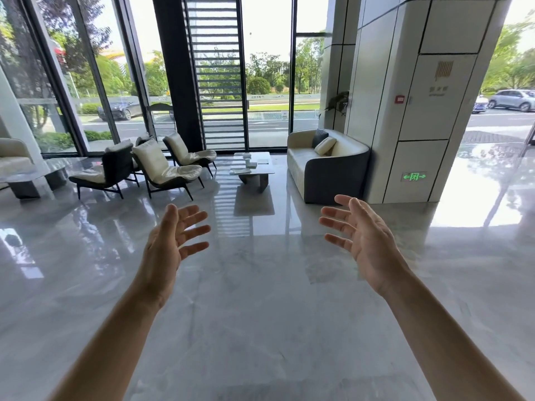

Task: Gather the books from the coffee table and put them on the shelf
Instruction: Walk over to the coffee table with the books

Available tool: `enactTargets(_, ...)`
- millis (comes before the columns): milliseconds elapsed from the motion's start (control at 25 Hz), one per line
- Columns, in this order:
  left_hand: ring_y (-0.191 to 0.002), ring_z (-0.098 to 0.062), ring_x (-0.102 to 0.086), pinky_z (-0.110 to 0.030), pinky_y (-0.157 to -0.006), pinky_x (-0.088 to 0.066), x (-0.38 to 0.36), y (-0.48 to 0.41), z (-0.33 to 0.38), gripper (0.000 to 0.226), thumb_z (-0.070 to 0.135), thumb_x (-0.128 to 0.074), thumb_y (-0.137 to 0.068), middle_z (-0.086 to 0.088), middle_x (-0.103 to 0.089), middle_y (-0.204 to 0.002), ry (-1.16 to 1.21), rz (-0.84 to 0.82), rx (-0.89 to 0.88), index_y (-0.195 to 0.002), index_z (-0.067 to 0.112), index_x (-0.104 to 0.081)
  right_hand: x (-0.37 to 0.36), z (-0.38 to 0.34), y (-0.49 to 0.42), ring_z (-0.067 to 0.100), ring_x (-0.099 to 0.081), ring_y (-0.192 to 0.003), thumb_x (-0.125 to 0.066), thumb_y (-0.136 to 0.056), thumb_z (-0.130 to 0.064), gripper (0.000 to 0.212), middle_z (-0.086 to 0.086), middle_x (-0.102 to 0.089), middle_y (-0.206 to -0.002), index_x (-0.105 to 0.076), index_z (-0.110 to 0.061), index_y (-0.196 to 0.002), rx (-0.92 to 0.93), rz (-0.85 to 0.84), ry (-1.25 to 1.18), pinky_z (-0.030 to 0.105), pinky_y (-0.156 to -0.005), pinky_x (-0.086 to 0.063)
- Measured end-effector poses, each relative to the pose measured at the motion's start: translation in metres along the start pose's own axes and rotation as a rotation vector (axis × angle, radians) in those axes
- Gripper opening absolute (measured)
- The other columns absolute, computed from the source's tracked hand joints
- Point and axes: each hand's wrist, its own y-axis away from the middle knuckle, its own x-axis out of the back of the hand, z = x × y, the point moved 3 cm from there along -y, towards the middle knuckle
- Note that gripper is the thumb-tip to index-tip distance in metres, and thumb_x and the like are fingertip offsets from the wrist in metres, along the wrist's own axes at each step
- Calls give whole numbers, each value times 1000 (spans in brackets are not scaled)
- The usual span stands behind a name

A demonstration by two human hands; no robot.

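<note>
Over a glossy grey floor [260, 314], both bare arms reach forward, palms facing each other. Left hand [169, 244] empty, fingers spread apart, tilted inward, thumb up. Right hand [362, 235] empty too, fingers splayed, palm turned left. Hands well apart, touching nothing. Far ahead, low coffee table [262, 171] stands between the chairs and the sofa. On its top lie a few flat books [241, 171], one near the front left edge, another [263, 161] toward the back right; a small white item sits mid-table, too small to tell. Three lounge chairs [162, 166] left of the table, cream cushions. Sofa [324, 163] right of it, two pillows on the seat, backed against a pillar [419, 96]. Glass wall behind.
</note>
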Motion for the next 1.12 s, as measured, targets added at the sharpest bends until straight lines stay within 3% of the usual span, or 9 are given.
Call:
enactTargets(200,-113,-24,-69,-42,-86,-56,-10,-173,-72,67,61,-33,-89,-6,-69,-128,30,-7,-22,-130,16,-59,-23,67,-170,28,-69,-114,-42,-104,-44,41,13,-71,-123,-59,-19,-131,28,-14,-20,44,-90,-53)
enactTargets(320,-113,-22,-69,-43,-88,-57,-19,-297,-106,64,60,-33,-90,-4,-69,-128,35,-34,-29,-130,18,-60,-51,94,-285,24,-72,-110,-63,-78,-71,67,9,-73,-120,-58,-30,-129,64,-33,20,43,-83,-56)
enactTargets(440,-114,-22,-68,-42,-89,-57,-28,-393,-136,65,60,-33,-90,-4,-68,-129,38,-47,-16,-132,17,-59,-72,117,-378,22,-72,-111,-67,-61,-83,87,8,-73,-123,-56,-34,-131,95,-62,79,41,-84,-56)
enactTargets(680,-113,-22,-69,-44,-89,-57,-49,-601,-202,64,59,-34,-91,-4,-69,-128,35,-54,-3,-131,16,-60,-86,181,-580,20,-73,-110,-66,-64,-81,82,3,-76,-118,-62,-30,-127,98,-46,43,41,-87,-54)
enactTargets(840,-114,-24,-69,-47,-90,-56,-71,-739,-258,66,59,-34,-90,-3,-68,-130,28,-71,-28,-138,17,-53,-84,241,-721,20,-74,-105,-53,-87,-61,56,4,-76,-114,-57,-27,-132,95,-32,21,41,-86,-54)
enactTargets(1000,-115,-26,-68,-50,-92,-55,-106,-898,-302,60,58,-37,-90,-5,-66,-132,40,-62,-29,-138,25,-49,-84,273,-884,20,-74,-105,-66,-66,-81,88,6,-76,-117,-55,-28,-135,101,-17,40,37,-81,-55)
enactTargets(1120,-115,-26,-68,-50,-92,-55,-125,-994,-324,60,62,-41,-87,-5,-65,-133,67,-48,-16,-137,31,-47,-82,289,-988,23,-73,-108,-64,-64,-83,87,9,-75,-120,-59,-30,-132,76,-25,16,40,-82,-53)
